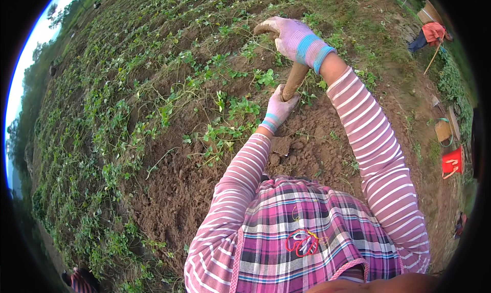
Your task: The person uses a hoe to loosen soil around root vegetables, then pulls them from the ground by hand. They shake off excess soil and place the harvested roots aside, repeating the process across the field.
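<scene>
My left hand (282, 104), in a pale pink knit glove with a blue-striped cuff, is closed around the lower visible part of a wooden tool handle (296, 80). Farther up, my right hand (293, 38) grips the same handle, its glove soiled with mud at the fingers. The handle slants down towards me. Beyond my left wrist, a flat, soil-coated metal blade (282, 145), apparently a hoe's, lies against loose brown soil (314, 134). The join between blade and handle is hidden. Leafy green vines (239, 109) trail close to my left hand.
Rows of vines (103, 112) cover the field to the left. At upper right, a person (433, 32) in an orange top bends beside a woven basket (429, 13). A red bag (452, 162) and another basket (443, 130) stand at right. Another person (81, 280) is at lower left.
</scene>
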`<action>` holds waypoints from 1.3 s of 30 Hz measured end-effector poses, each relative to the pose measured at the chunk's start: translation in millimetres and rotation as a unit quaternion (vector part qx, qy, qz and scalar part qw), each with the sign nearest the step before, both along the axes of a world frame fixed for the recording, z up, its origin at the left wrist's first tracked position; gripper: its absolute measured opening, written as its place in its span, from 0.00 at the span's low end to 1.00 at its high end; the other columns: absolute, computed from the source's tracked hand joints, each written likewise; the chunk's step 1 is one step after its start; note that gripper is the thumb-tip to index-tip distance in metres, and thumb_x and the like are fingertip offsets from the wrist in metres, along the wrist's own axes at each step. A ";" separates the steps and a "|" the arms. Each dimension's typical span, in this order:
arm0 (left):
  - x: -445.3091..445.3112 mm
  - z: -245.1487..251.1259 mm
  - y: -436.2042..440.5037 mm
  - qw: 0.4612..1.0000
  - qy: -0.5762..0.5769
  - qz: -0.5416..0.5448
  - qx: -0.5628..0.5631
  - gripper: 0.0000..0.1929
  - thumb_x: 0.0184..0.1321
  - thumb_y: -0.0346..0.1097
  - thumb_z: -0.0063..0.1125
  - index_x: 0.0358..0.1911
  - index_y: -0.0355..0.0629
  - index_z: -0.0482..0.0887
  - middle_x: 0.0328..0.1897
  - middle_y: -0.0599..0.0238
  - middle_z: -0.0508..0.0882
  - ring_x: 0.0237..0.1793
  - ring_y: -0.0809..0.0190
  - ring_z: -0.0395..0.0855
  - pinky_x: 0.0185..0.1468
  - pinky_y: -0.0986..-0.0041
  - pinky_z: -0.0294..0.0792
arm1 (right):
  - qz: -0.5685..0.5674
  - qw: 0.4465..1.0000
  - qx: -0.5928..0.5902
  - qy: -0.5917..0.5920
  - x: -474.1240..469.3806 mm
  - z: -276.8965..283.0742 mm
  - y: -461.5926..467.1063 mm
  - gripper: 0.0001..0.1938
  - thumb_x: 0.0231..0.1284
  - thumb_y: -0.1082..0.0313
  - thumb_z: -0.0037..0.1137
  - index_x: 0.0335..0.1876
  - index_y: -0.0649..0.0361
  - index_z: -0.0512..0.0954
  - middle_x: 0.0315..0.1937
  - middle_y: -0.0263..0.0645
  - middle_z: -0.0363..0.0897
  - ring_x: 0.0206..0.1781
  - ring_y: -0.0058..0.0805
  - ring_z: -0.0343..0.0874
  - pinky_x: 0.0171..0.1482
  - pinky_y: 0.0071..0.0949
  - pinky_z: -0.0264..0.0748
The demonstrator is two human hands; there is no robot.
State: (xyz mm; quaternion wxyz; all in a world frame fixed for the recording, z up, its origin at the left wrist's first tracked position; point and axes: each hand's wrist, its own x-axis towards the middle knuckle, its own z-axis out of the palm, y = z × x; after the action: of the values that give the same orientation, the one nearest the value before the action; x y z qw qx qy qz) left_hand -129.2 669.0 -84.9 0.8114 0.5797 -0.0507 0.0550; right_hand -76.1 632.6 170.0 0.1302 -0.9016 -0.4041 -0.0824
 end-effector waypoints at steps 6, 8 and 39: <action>1.8 -1.7 -2.3 1.000 -0.005 0.000 -0.010 0.19 0.62 0.28 0.66 0.54 0.39 0.73 0.47 0.67 0.82 0.44 0.72 0.79 0.51 0.78 0.73 | -0.025 0.997 0.016 0.075 -3.0 2.7 0.7 0.15 0.70 0.67 0.49 0.58 0.59 0.79 0.45 0.45 0.87 0.42 0.33 0.89 0.54 0.35 0.81; 3.8 -5.9 -3.2 1.000 -0.003 0.010 0.010 0.20 0.62 0.29 0.67 0.54 0.39 0.73 0.47 0.67 0.82 0.45 0.71 0.79 0.52 0.77 0.72 | -0.044 0.990 0.035 0.130 -4.3 4.3 0.2 0.14 0.74 0.62 0.48 0.53 0.61 0.81 0.40 0.43 0.88 0.37 0.32 0.89 0.52 0.34 0.82; -21.2 25.9 26.0 0.985 -0.061 0.129 -0.102 0.27 0.71 0.41 0.59 0.68 0.38 0.66 0.57 0.57 0.80 0.54 0.62 0.78 0.59 0.69 0.73 | -0.123 0.987 -0.095 0.024 -15.4 15.1 -44.4 0.48 0.55 0.52 0.71 0.79 0.49 0.53 0.57 0.51 0.82 0.57 0.50 0.82 0.56 0.47 0.79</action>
State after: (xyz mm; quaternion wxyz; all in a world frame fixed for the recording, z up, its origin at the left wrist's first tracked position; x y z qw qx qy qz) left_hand -150.4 695.1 -59.0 0.8478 0.4911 -0.0193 0.1992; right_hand -91.5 588.3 185.1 0.0421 -0.9546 -0.2925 -0.0375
